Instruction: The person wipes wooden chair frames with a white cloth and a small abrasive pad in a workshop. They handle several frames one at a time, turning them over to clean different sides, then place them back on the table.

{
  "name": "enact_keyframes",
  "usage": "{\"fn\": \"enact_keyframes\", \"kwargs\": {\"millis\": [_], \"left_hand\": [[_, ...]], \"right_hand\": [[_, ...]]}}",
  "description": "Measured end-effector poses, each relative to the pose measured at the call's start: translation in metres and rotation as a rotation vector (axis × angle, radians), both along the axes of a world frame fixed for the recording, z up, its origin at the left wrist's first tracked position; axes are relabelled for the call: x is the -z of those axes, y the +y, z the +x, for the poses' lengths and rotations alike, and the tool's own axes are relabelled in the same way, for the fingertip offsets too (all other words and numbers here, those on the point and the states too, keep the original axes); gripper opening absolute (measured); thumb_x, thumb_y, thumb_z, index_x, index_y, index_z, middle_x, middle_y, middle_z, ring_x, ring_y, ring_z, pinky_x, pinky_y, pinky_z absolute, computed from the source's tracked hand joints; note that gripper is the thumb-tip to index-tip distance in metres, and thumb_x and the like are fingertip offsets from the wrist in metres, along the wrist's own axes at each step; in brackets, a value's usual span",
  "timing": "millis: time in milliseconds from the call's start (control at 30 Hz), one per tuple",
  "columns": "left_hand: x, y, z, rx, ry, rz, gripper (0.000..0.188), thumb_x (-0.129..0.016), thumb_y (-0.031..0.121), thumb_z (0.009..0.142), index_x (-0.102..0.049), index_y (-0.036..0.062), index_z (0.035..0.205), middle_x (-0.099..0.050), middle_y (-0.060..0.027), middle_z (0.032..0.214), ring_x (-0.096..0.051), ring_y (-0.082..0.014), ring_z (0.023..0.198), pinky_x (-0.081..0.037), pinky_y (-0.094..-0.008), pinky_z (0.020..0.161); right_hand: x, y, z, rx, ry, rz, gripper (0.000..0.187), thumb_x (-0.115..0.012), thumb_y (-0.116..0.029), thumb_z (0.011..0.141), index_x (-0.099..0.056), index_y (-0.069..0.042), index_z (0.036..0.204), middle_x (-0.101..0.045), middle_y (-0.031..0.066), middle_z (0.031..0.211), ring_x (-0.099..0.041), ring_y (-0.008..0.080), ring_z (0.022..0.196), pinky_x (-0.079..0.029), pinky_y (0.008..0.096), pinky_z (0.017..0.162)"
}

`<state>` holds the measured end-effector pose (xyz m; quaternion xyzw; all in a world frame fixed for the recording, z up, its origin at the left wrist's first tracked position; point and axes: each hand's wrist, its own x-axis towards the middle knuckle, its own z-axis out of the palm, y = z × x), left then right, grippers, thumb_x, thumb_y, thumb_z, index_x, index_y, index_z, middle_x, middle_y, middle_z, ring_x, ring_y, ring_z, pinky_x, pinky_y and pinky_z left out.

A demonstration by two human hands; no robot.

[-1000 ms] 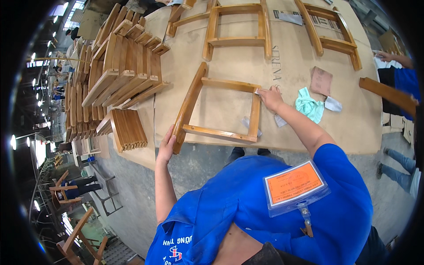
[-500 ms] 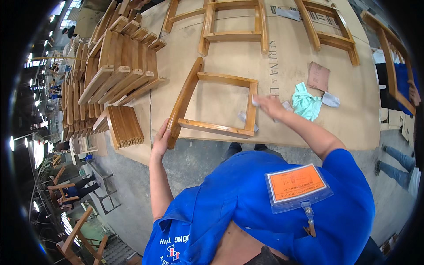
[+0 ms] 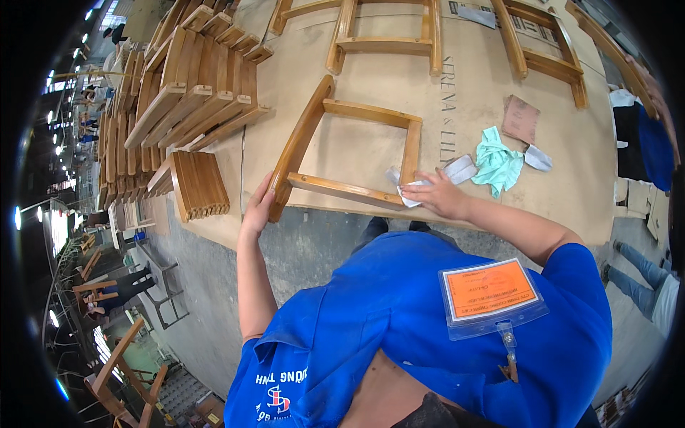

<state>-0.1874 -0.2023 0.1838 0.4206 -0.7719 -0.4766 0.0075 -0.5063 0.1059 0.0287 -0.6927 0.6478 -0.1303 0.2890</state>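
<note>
A varnished wooden frame with one long curved post lies on the cardboard-covered table in front of me. My left hand is closed around the near end of that post. My right hand presses a pale sheet, which looks like sandpaper, against the near right corner of the frame. Its fingers partly cover the sheet. Just beyond that hand lie a crumpled pale piece and a mint-green cloth.
Brown folded paper and a grey-white scrap lie right of the cloth. More wooden frames rest at the far side. Stacked wooden parts and a bundle of slats stand left. Another person is at the right edge.
My right hand has slid along the frame's right bar toward me, to the near corner. My left hand keeps its hold. At the right, the other person's wooden frame has shifted upward.
</note>
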Motion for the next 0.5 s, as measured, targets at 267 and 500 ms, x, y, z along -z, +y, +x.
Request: {"fn": "enact_keyframes", "kwargs": {"millis": [267,500], "left_hand": [[0.006,0.002,0.003,-0.044,0.01,0.039,0.048,-0.045,0.015,0.097,-0.039,0.0068,0.143,-0.044,-0.0118,0.143,-0.037,-0.0205,0.134,-0.027,-0.0302,0.11],[0.008,0.005,0.004,-0.081,0.015,0.055,0.047,-0.045,0.014,0.096,-0.04,0.0067,0.143,-0.045,-0.0127,0.142,-0.037,-0.0206,0.134,-0.027,-0.0303,0.11]], "right_hand": [[-0.007,0.002,0.016,0.14,0.035,0.022,0.042,-0.046,-0.03,0.096,-0.045,-0.032,0.138,-0.04,-0.0118,0.146,-0.028,0.0358,0.137,-0.02,0.0653,0.107],[-0.019,0.003,0.022,0.271,-0.057,-0.037,0.048,-0.055,-0.016,0.088,-0.048,-0.02,0.136,-0.045,0.0036,0.142,-0.047,0.0361,0.12,-0.04,0.0448,0.095]]}}
